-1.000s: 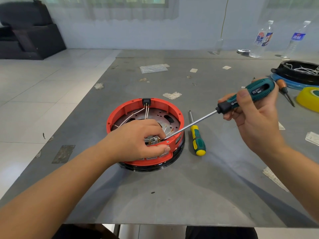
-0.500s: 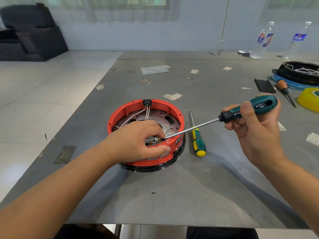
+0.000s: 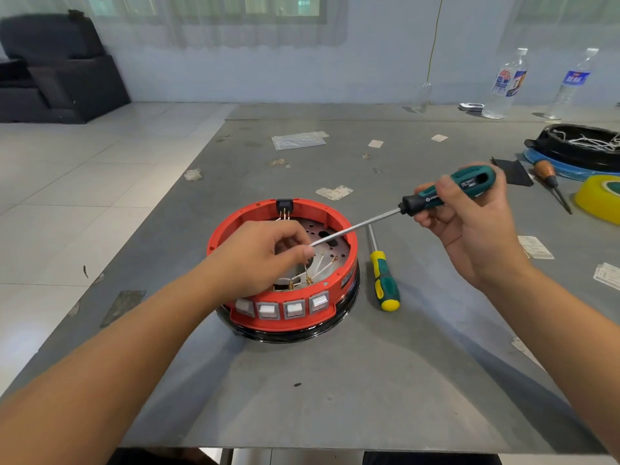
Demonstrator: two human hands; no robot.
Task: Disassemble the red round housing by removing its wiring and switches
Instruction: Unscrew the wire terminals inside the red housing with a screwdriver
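Dark sofa (image 3: 57, 72), tiled floor (image 3: 100, 182), curtained windows (image 3: 281, 8)

You get soft, even daylight from the curtained windows (image 3: 281, 8) at the far wall. Your forearms throw broad, diffuse shadows toward you on the grey bench (image 3: 335, 397). No harsh glare. Wide-angle bending shows at the edges; focus holds sharp at centre, softer far back.
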